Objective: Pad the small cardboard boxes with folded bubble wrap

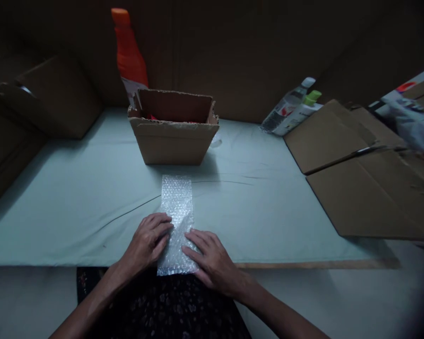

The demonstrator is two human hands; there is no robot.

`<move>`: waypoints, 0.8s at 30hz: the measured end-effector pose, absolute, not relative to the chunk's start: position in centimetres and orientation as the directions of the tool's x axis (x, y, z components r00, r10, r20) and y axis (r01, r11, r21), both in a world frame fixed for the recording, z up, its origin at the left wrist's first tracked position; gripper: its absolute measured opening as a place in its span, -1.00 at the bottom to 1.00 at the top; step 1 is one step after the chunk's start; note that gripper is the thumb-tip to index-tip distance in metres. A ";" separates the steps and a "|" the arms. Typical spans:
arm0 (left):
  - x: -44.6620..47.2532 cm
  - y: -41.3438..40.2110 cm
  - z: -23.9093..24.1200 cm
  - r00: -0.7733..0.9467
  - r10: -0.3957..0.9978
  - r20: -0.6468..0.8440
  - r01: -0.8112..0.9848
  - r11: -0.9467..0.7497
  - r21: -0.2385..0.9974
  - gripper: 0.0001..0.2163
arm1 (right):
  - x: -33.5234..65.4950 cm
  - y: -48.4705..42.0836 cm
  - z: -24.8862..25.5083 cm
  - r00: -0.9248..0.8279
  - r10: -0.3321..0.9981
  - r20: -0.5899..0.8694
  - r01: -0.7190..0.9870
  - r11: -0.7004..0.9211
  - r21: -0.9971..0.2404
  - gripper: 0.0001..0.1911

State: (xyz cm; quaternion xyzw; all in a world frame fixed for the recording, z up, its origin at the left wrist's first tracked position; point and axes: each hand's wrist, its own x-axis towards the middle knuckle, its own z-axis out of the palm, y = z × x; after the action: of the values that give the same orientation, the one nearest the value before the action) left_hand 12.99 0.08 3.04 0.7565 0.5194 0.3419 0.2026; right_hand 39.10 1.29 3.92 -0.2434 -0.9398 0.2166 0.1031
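A strip of bubble wrap (177,202) lies lengthwise on the pale cloth, its near end reaching the table's front edge. On its left side rests my left hand (150,239), fingers stretched out over the margin. My right hand (208,256) lies against the right side, fingertips touching the plastic and fingers a little apart. Neither hand is closed round the strip. Just beyond the far end stands an open cardboard box (173,141) with something red inside, mostly hidden by its front wall.
An orange bottle (129,54) stands behind the box. At the back right are a clear bottle (286,108) and a white bottle with a green cap (298,115). Cardboard boxes (371,188) line the right side, and another box (56,99) sits at the left. Pale cloth (261,212) covers the table.
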 end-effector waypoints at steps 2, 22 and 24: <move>12.6 -0.1 3.2 0.207 0.937 0.282 0.616 -0.348 0.707 -0.77 | 38.4 1.7 3.9 -0.869 0.476 0.134 0.370 0.805 -0.463 -0.50; 13.6 -0.7 3.3 -0.125 0.979 0.163 0.686 -0.034 0.727 -0.61 | 36.6 5.9 5.5 -0.459 0.787 0.413 0.453 0.607 -0.653 -0.63; 13.5 -0.6 2.9 -0.085 0.976 0.202 0.736 -0.075 0.673 -0.59 | 36.6 5.6 5.4 -0.560 0.680 0.473 0.439 0.728 -0.527 -0.65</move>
State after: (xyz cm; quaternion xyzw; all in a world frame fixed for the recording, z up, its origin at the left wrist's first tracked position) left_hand 13.55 -0.59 2.85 0.6522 0.6559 0.3351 0.1792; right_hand 36.56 5.56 5.42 -0.3233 -0.8652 0.1776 0.3396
